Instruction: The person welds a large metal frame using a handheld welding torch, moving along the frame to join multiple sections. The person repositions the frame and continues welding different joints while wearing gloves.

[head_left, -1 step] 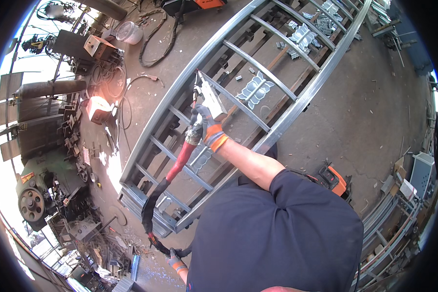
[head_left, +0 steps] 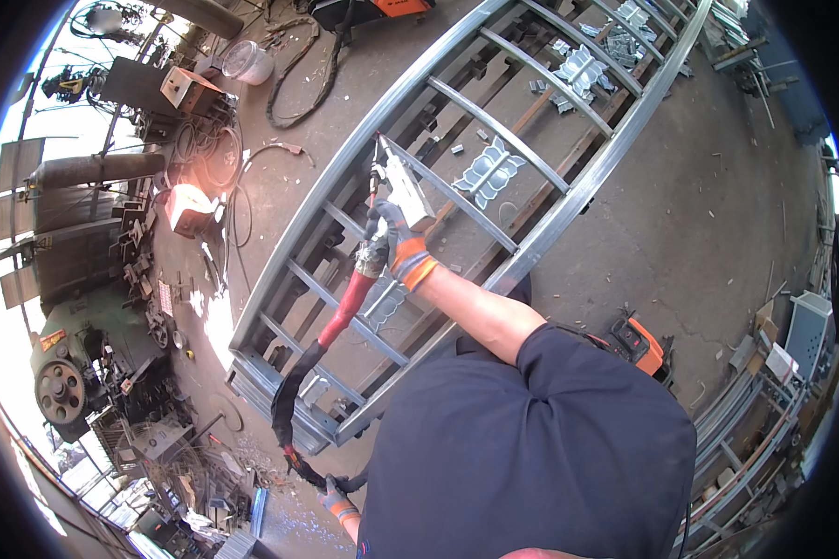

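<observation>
My right hand, in a grey and orange glove, is closed round the rear of a white hand-held welding gun. The gun's thin nozzle points to where a rung meets the far side rail of a metal ladder-like frame; whether it touches cannot be made out. A thick cable, red near the gun and black farther back, runs down to the lower left. There my left hand, gloved alike, is closed on the black-sleeved cable, its fingers partly hidden. Silvery ornamental metal pieces show between the rungs.
Dark support beams lie under the frame. An orange and black machine stands to my right, another at the far side. A white bucket and loose hoses are on the floor. Curved metal rails lie at right.
</observation>
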Motion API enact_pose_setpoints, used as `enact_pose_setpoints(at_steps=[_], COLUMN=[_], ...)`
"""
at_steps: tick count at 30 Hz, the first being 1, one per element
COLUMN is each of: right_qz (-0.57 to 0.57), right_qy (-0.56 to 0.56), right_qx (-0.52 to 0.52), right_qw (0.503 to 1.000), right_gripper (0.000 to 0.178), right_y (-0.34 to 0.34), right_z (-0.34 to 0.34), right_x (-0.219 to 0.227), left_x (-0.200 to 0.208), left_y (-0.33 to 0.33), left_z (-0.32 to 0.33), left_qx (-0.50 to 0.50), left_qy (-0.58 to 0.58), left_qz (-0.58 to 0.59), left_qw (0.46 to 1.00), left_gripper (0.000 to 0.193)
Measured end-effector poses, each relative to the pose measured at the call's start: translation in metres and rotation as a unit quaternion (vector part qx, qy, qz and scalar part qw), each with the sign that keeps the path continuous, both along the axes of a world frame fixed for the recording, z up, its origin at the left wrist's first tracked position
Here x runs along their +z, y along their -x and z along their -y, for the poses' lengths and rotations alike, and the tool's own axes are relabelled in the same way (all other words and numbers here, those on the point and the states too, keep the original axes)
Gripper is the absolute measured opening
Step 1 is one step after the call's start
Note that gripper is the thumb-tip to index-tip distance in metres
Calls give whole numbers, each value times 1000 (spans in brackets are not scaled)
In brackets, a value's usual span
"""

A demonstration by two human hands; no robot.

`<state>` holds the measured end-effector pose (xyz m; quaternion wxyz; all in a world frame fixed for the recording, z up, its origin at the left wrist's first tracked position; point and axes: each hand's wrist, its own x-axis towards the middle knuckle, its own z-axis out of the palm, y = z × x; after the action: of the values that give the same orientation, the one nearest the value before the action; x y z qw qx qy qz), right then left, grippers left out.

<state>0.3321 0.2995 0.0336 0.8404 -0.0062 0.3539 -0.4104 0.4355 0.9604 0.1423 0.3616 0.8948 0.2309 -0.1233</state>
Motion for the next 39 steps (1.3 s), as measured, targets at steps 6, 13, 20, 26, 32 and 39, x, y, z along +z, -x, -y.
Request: enact_pose_setpoints(at_steps=[6, 13, 20, 26, 32, 39], right_qz=[58, 15, 26, -10, -20, -9], right_qy=[-48, 7, 25, 53, 60, 17], right_qx=[-50, -66, -49, -79, -56, -46], right_qw=[996, 998, 998, 995, 996, 999], right_gripper=[20, 15, 13, 13, 14, 13], right_y=[1, 1, -3, -6, -6, -7], right_z=[-3, -4, -7, -11, -11, -14], right_x=[6, 16, 10, 10, 12, 15], left_x=[0, -1, -3, 0, -3, -2], left_y=[-1, -7, -11, -9, -14, -17], left_z=[0, -6, -7, -2, -4, -5], left_qx=[23, -38, -29, -34, -34, -16], left_qy=[-6, 59, 68, 71, 60, 23], left_qz=[-13, -17, -13, 2, -5, -25], left_qw=[1000, 997, 997, 997, 998, 999], left_gripper=[29, 27, 30, 33, 33, 32])
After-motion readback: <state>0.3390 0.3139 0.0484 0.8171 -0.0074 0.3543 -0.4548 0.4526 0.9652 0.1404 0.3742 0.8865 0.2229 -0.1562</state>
